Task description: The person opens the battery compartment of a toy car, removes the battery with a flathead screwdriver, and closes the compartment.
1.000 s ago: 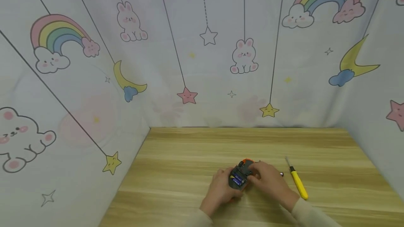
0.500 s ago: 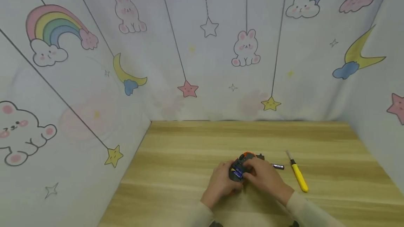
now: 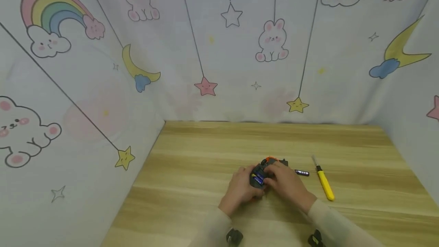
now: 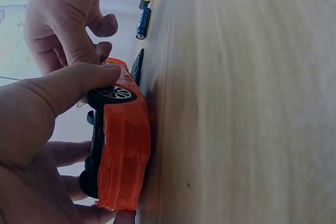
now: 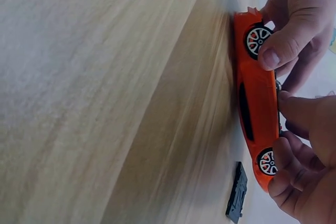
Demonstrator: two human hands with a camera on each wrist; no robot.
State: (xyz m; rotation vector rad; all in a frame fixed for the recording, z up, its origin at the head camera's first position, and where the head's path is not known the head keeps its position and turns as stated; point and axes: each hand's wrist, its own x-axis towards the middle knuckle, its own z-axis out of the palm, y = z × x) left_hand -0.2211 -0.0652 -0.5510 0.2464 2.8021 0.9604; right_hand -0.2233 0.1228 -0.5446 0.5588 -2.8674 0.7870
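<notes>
An orange toy car (image 4: 126, 150) is held upside down just over the table, its dark underside (image 3: 253, 183) facing up. Blue batteries (image 3: 258, 178) show in its uncovered compartment. My left hand (image 3: 238, 188) grips one end of the car, with the thumb beside a wheel in the left wrist view. Thumb and bent fingers of my right hand (image 3: 286, 184) are at the battery compartment, other fingers touching near the far wheel (image 5: 266, 161). Whether a battery is between those right fingertips is hidden.
A black battery cover (image 5: 237, 192) lies on the wooden table (image 3: 192, 151) just past the car. Right of it are a loose battery (image 3: 302, 172) and a screwdriver (image 3: 324, 181) with a yellow handle. Printed cloth walls (image 3: 219, 60) enclose the table's back and sides.
The head view has tilted downward. My right hand has shifted slightly toward the left hand over the compartment, exposing more of the cover and loose battery. The left hand keeps its grip.
</notes>
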